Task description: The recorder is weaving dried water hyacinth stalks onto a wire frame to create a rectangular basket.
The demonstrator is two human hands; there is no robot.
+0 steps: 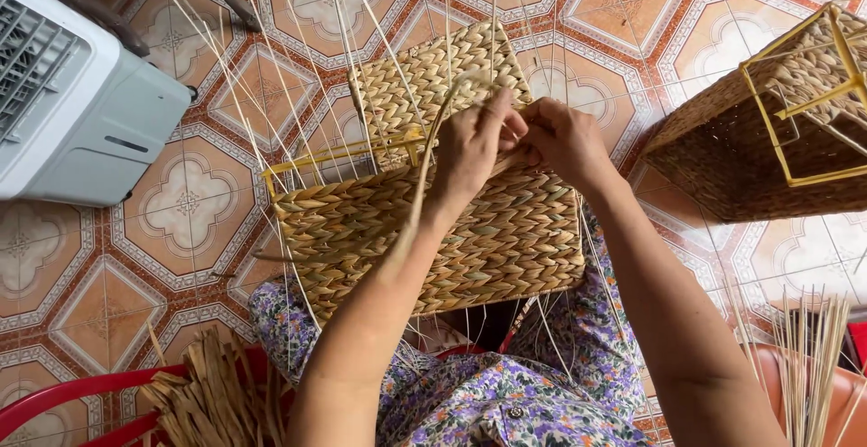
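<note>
Weaving a half-built basket point(433, 230) that rests on my lap, above the tiled floor point(181, 203). My left hand point(474, 144) and right hand point(564, 140) meet at its upper rim, both closed on a flat straw strand point(424, 167) beside the yellow wire frame point(343, 153). Risk, as I judge it: uneven pull could snap the strand or loosen the braid; thin upright stakes point(271, 68) may kink.

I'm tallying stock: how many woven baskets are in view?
2: one basket on the lap, with the left hand and right hand at its rim; a darker basket on the floor, right. Others may lie out of frame.
</note>
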